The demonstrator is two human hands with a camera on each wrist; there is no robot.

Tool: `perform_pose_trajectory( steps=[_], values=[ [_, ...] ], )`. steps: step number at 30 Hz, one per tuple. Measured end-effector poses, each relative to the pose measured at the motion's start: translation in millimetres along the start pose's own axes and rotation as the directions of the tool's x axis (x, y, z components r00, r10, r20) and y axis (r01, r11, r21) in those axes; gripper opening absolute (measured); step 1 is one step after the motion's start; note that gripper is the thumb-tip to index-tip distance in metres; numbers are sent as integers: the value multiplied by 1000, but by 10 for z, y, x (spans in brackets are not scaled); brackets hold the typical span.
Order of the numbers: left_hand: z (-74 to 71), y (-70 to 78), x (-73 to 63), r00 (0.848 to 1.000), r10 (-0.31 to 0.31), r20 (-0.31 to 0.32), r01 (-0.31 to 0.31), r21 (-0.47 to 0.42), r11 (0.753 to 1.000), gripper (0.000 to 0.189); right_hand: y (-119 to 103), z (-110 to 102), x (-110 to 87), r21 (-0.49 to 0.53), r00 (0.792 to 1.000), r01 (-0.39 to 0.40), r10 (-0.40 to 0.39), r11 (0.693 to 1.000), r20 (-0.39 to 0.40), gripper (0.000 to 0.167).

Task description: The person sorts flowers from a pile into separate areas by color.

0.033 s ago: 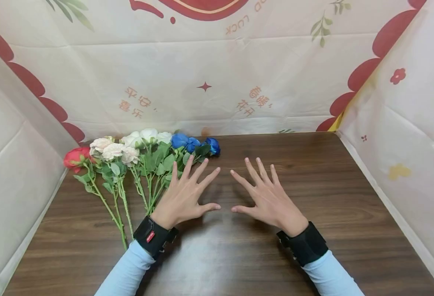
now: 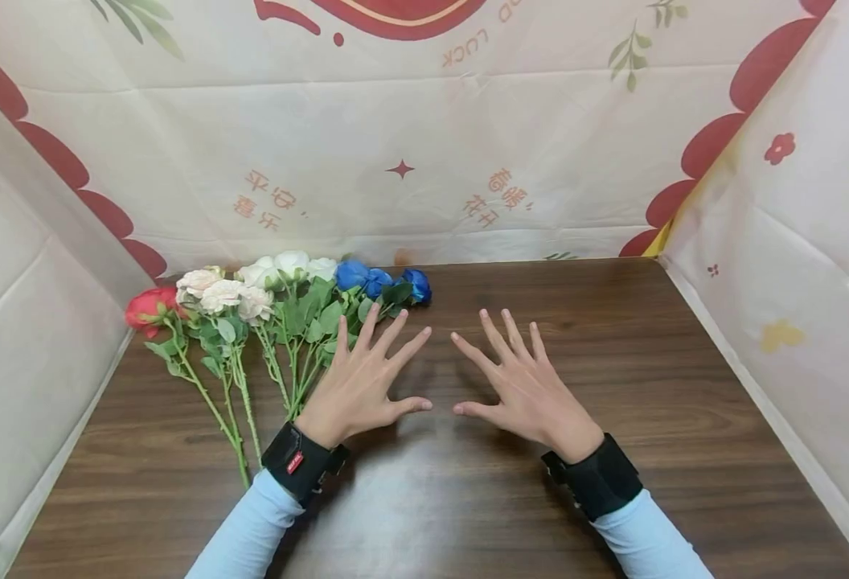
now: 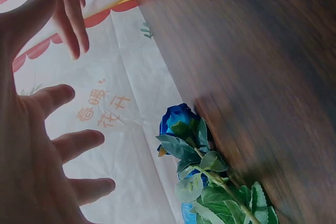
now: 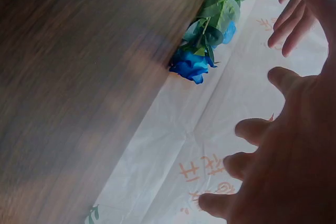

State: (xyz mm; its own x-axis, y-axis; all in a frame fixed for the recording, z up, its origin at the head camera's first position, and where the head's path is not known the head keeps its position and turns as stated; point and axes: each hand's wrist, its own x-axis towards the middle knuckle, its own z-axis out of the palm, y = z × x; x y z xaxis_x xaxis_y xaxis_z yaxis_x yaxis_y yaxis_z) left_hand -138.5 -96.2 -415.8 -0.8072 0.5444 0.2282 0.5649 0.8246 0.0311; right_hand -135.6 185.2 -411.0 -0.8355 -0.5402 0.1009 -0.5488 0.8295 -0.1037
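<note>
My left hand [image 2: 362, 382], fingers spread, hovers over the table and holds nothing. In the head view it overlaps the stems and leaves of the artificial flowers. My right hand [image 2: 529, 390] is likewise spread, palm down and apart from the left, with no object at its fingers. Left of and beyond the left hand lie a red flower [image 2: 151, 308], pale pink flowers [image 2: 220, 297], white flowers [image 2: 290, 264] and blue roses [image 2: 352, 276], on green stems. A blue rose [image 3: 178, 119] also shows in the left wrist view, and one blue rose [image 4: 190, 67] in the right wrist view.
The brown wooden table [image 2: 685, 418] runs up to a printed white cloth backdrop [image 2: 395, 121]. Cloth walls stand along the left [image 2: 41, 305] and right [image 2: 815, 265] sides. A black wrist strap [image 2: 301, 460] is on each forearm, over light blue sleeves [image 2: 247, 535].
</note>
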Motion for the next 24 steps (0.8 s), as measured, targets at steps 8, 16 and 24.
perform_pose_trajectory(
  steps=[8,16,24],
  values=[
    [-60,-151,-7,996,-78,-32,78,-20,997,78,-19,-56,11,7,999,31,-30,999,-45,84],
    [-168,-668,-173,935,-341,98,349,-68,935,45,-43,-74,7,4,998,45,-45,999,-48,55],
    [-92,-738,-212,906,-324,272,372,-146,917,50,-69,-40,10,7,999,41,-41,999,-11,49]
  ],
)
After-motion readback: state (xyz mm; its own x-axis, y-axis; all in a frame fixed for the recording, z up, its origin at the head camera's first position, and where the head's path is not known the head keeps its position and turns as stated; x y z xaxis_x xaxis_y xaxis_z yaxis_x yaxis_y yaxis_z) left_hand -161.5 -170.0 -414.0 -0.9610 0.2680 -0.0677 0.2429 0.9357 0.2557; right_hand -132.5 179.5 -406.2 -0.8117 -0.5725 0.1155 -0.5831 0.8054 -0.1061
